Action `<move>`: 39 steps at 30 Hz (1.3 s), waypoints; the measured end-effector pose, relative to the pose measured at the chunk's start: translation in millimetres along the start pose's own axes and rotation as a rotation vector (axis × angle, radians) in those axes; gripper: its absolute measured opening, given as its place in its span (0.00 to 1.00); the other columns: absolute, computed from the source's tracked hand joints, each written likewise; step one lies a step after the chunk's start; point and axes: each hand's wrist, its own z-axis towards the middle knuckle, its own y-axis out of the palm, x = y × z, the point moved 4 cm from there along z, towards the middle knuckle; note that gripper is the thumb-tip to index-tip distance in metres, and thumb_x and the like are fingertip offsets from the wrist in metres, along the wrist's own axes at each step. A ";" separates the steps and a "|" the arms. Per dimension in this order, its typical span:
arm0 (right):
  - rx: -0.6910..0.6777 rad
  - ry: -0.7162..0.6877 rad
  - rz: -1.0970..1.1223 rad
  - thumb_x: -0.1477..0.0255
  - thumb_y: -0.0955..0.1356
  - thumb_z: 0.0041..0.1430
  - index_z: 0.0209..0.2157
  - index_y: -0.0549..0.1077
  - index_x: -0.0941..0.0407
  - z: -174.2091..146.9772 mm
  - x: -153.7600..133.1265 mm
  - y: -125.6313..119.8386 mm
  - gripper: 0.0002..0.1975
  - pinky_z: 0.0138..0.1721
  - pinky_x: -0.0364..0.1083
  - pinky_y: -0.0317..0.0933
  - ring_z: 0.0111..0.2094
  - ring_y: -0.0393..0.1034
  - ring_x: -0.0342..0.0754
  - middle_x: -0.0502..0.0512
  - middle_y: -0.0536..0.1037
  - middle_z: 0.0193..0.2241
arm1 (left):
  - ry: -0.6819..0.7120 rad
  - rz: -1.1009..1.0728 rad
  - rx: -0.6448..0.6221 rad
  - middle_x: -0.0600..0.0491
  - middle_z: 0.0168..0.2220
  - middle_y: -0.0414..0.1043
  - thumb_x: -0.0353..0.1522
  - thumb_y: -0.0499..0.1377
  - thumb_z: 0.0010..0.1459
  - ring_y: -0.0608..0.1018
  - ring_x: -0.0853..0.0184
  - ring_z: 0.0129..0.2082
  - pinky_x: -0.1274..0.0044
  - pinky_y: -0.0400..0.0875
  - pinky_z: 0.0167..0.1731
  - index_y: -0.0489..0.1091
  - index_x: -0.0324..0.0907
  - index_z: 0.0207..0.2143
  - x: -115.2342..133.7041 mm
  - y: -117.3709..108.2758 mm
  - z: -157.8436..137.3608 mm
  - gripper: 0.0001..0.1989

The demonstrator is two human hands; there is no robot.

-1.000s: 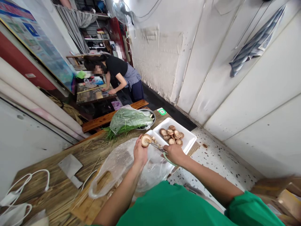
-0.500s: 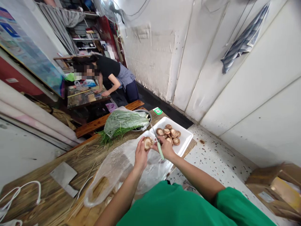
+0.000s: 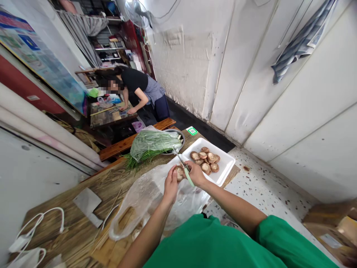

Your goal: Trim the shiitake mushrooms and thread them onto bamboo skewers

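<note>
In the head view, over the near side of the white tray [image 3: 227,163], the left hand [image 3: 170,184] holds a shiitake mushroom [image 3: 180,173] by the cap's edge, while the right hand [image 3: 195,174] grips green-handled scissors [image 3: 189,177]; whether its fingertips touch the mushroom is hard to tell. The mushroom should be light and springy, perhaps a little slick if damp, and its rim could tear under a hard pinch — best held lightly around the cap, fingers well clear of the blades. The scissors look stiff and call for a firm hold at the handles. Against the picture from a second ago, the blades have swung from the mushroom's stem to point away toward the bagged greens [image 3: 156,143] — and the right hand is closer to the left. The pile of mushrooms [image 3: 206,168] looks unchanged.
</note>
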 end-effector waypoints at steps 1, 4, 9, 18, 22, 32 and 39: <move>-0.007 0.009 0.026 0.76 0.65 0.37 0.37 0.71 0.59 1.1 2.0 1.0 0.19 0.28 0.40 0.59 0.26 0.64 0.42 0.48 0.73 0.26 | -0.001 -0.001 -0.008 0.47 0.46 0.70 0.36 0.55 0.54 0.73 0.63 0.44 0.72 0.70 0.41 0.69 0.43 0.44 -1.1 0.0 0.4 0.15; -0.020 0.069 0.120 0.75 0.65 0.37 0.35 0.70 0.60 2.6 6.7 4.4 0.18 0.25 0.39 0.58 0.23 0.64 0.41 0.48 0.73 0.25 | -0.030 -0.020 -0.008 0.47 0.47 0.70 0.36 0.55 0.54 0.73 0.63 0.44 0.73 0.71 0.39 0.68 0.43 0.44 -4.4 0.2 0.8 0.15; 0.032 0.132 0.191 0.72 0.65 0.41 0.40 0.69 0.61 4.7 5.0 -1.8 0.19 0.23 0.40 0.59 0.21 0.64 0.42 0.50 0.74 0.25 | -0.214 -0.193 -0.052 0.47 0.45 0.70 0.35 0.53 0.54 0.74 0.63 0.40 0.69 0.72 0.37 0.66 0.42 0.44 -6.9 4.0 -3.1 0.14; 0.145 0.270 -0.318 0.73 0.65 0.47 0.43 0.71 0.59 3.5 48.5 -31.4 0.19 0.37 0.43 0.62 0.35 0.71 0.48 0.56 0.77 0.34 | -0.250 -0.166 0.096 0.49 0.40 0.69 0.26 0.57 0.49 0.75 0.67 0.35 0.70 0.73 0.36 0.64 0.42 0.42 -8.7 -19.7 1.5 0.15; 0.136 0.330 -0.316 0.72 0.66 0.48 0.44 0.71 0.61 -3.2 73.6 -21.5 0.19 0.36 0.44 0.63 0.35 0.72 0.50 0.60 0.78 0.35 | -0.227 -0.045 0.149 0.51 0.39 0.67 0.21 0.55 0.45 0.74 0.68 0.32 0.71 0.74 0.30 0.63 0.43 0.39 -13.0 -27.1 3.5 0.18; 0.113 0.281 -0.151 0.67 0.64 0.47 0.42 0.70 0.60 -31.9 100.8 -32.3 0.19 0.34 0.45 0.64 0.30 0.72 0.49 0.55 0.77 0.30 | -0.208 0.098 0.204 0.53 0.34 0.68 0.23 0.57 0.43 0.73 0.72 0.27 0.77 0.71 0.24 0.62 0.44 0.37 -8.9 -25.5 6.9 0.17; 0.103 0.329 -0.063 0.65 0.62 0.49 0.41 0.70 0.59 -54.9 128.1 -36.8 0.18 0.23 0.44 0.62 0.22 0.69 0.47 0.51 0.75 0.22 | -0.248 0.039 0.156 0.52 0.36 0.69 0.24 0.59 0.44 0.74 0.70 0.29 0.74 0.73 0.27 0.63 0.44 0.38 -10.6 -7.3 15.4 0.17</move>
